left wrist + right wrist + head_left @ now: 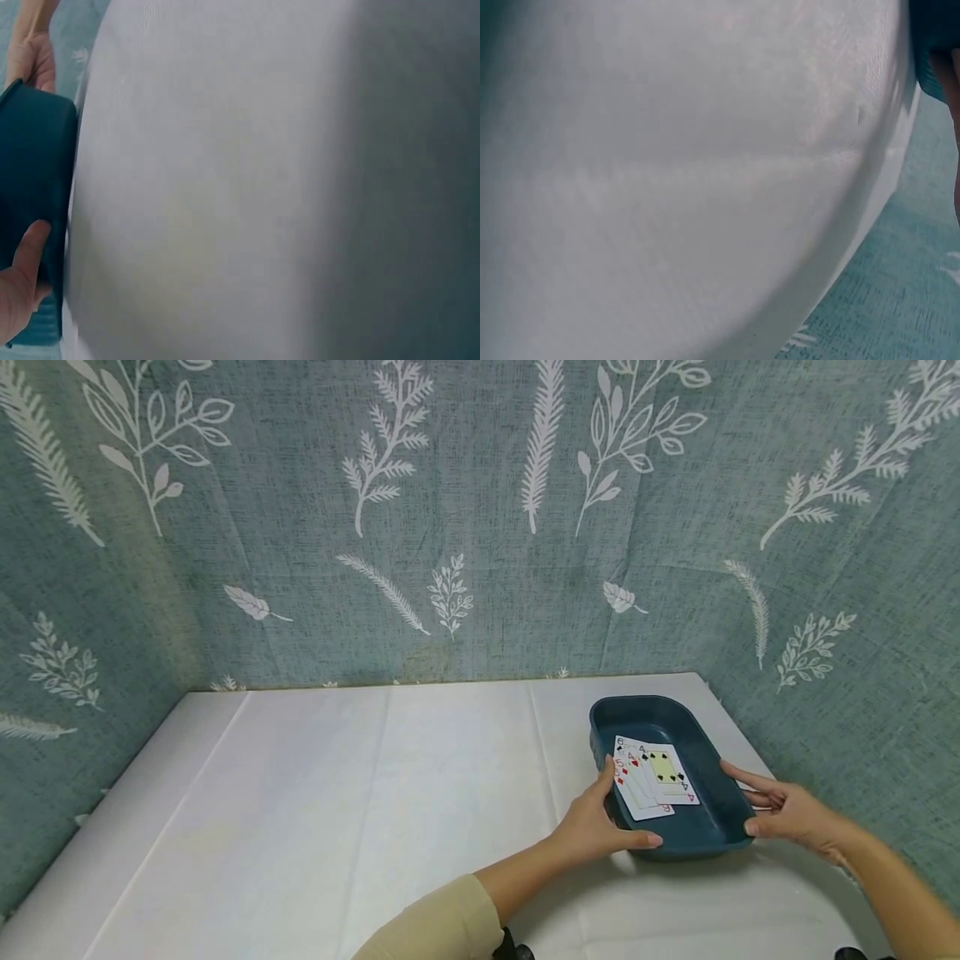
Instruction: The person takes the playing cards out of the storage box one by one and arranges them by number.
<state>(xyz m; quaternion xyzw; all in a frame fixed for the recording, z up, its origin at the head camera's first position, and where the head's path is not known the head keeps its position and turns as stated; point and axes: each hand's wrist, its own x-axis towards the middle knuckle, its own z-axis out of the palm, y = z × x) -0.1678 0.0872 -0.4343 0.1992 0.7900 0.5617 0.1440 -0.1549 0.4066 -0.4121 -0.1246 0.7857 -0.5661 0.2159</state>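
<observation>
A dark teal plastic tub (701, 831) with rounded corners sits at the right of the table. Several playing cards (656, 781) lie overlapping inside it, face up, a four of spades on top. My left hand (592, 827) holds the tub's left side, with the thumb along the near end. On the opposite side my right hand (795, 817) grips the outer wall by the near right corner. The left wrist view shows the tub (37, 142) side-on with both hands at it. Only a sliver of the right hand (951, 94) appears in the right wrist view.
A white cloth covers the table (300, 810), with crease lines running across it. Green-grey fabric (480, 527) with white leaf prints hangs behind and at both sides. The right fabric stands close beside my right hand.
</observation>
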